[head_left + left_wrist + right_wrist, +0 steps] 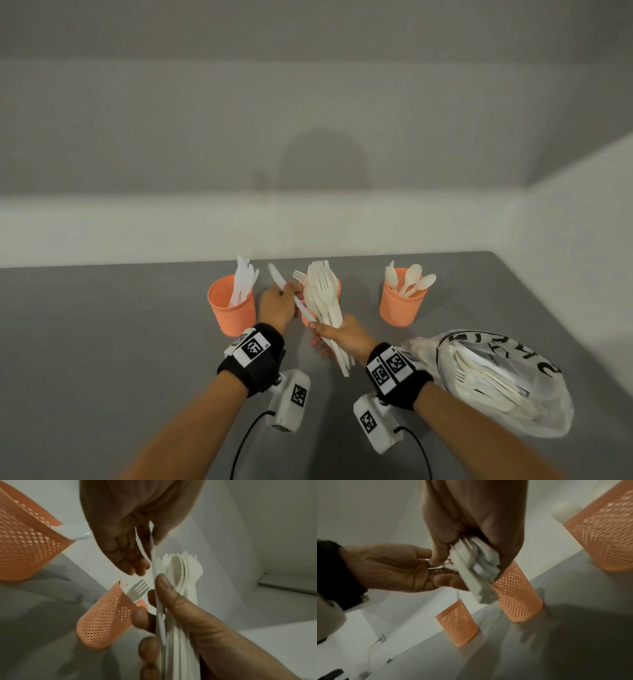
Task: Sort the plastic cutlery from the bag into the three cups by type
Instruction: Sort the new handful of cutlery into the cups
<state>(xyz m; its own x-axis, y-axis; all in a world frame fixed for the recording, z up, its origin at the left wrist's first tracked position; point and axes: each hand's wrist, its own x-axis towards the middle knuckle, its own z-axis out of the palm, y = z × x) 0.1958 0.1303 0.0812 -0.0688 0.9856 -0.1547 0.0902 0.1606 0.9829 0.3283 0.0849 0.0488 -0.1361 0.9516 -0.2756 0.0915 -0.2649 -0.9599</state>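
I saw the right hand (342,334) wrapped around a bundle of forks (325,301), tines up, over the middle cup (517,595). The left hand (277,305) pinched a knife (287,294) between thumb and fingers, its handle end touching the right fingertips, the knife cup (233,305) just left of it. The bag (507,380) lay right of the right wrist.

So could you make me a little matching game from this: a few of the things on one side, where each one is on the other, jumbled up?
Things:
1. knives
2. spoons
3. bundle of forks
4. bag

Places:
A. lying on the table, at the right
B. in the left cup
C. held in the right hand
D. in the right cup

Pairs: 1-B, 2-D, 3-C, 4-A
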